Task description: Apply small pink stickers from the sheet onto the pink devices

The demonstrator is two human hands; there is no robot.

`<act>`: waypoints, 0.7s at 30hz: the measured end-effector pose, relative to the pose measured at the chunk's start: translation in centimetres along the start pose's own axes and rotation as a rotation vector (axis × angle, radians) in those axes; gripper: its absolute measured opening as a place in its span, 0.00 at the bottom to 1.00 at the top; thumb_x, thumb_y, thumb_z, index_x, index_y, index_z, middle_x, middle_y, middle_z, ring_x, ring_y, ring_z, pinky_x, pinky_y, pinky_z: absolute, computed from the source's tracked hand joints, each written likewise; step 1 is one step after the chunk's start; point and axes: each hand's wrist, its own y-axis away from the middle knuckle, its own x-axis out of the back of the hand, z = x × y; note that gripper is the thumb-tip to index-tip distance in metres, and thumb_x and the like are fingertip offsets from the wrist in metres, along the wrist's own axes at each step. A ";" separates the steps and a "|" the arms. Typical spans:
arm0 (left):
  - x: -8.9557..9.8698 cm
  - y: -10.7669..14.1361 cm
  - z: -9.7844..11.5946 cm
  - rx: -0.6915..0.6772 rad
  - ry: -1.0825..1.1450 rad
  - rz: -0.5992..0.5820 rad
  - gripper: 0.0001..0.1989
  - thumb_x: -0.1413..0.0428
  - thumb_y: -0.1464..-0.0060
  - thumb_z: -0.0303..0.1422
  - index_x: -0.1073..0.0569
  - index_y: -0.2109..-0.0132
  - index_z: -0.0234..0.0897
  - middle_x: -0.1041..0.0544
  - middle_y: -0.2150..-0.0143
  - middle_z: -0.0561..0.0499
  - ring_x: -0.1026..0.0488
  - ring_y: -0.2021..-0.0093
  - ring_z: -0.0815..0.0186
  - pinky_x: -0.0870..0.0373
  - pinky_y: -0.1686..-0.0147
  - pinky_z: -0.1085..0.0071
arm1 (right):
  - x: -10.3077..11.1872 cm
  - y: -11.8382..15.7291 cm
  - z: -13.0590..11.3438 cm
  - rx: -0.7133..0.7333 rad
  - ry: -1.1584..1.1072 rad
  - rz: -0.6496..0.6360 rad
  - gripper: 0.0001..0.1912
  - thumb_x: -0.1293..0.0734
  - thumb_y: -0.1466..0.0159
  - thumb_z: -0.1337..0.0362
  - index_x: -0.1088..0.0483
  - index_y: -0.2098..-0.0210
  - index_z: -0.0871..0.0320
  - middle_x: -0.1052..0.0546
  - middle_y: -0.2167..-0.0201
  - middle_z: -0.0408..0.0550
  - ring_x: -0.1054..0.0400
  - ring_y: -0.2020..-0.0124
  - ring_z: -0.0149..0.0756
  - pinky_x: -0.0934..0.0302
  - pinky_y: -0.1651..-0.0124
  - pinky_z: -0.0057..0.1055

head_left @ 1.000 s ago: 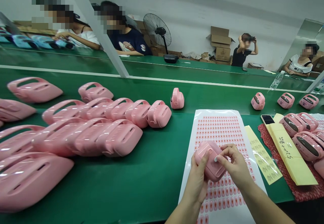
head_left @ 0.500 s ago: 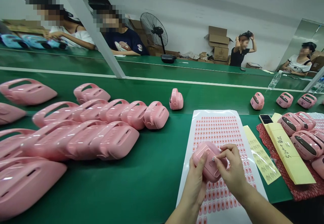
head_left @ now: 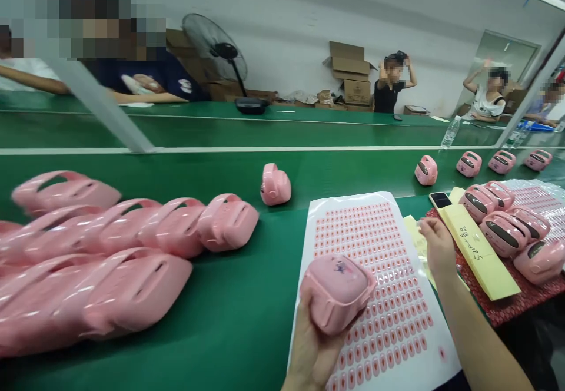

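Observation:
My left hand (head_left: 311,341) is wrapped round a rounded pink plastic housing (head_left: 338,297), holding it above a large white sheet of small pink-and-red oval stickers (head_left: 426,367). A small dark print shows on the housing's upturned face. To the right, my right hand (head_left: 439,247) is raised over the sheet's edge with thumb and finger pinched together. A tiny pale bit shows at the fingertips, too small to name. Partly hidden behind that hand lies a yellow label sheet (head_left: 412,232).
Rows of pink housings (head_left: 136,291) fill the left, and one pink housing (head_left: 276,185) stands alone beyond the sheet. On the right are a folded yellow paper (head_left: 481,252), a phone (head_left: 440,199) and pink units with dark windows (head_left: 505,232). Co-workers sit across the green bench.
My right hand has left the housing and moved right, toward the yellow label sheet. My left hand has turned the housing so another face shows. The view has swung right.

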 end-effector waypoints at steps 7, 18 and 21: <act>5.8 -2.8 0.2 0.038 0.079 -0.252 0.40 0.43 0.49 0.29 0.53 0.35 0.60 0.23 0.49 0.54 0.27 0.50 0.54 0.38 0.45 0.53 | 2.0 -4.5 5.3 -0.076 0.202 -0.067 0.08 0.33 0.53 0.59 0.34 0.80 0.56 0.27 0.77 0.46 0.32 0.71 0.41 0.39 0.63 0.38; 6.3 -3.1 0.9 -0.019 0.043 -0.231 0.43 0.35 0.62 0.33 0.43 0.39 0.63 0.23 0.48 0.58 0.32 0.45 0.51 0.35 0.47 0.53 | 2.5 -3.5 7.5 0.010 0.360 -0.087 0.11 0.40 0.44 0.56 0.32 0.71 0.56 0.24 0.68 0.51 0.29 0.63 0.43 0.36 0.59 0.39; 6.6 -3.2 1.0 -0.043 0.030 -0.137 0.42 0.33 0.66 0.37 0.38 0.43 0.64 0.23 0.49 0.59 0.37 0.41 0.48 0.32 0.50 0.51 | 2.9 -2.8 7.6 0.061 0.376 -0.127 0.12 0.39 0.43 0.58 0.31 0.64 0.56 0.23 0.62 0.53 0.29 0.56 0.44 0.38 0.51 0.42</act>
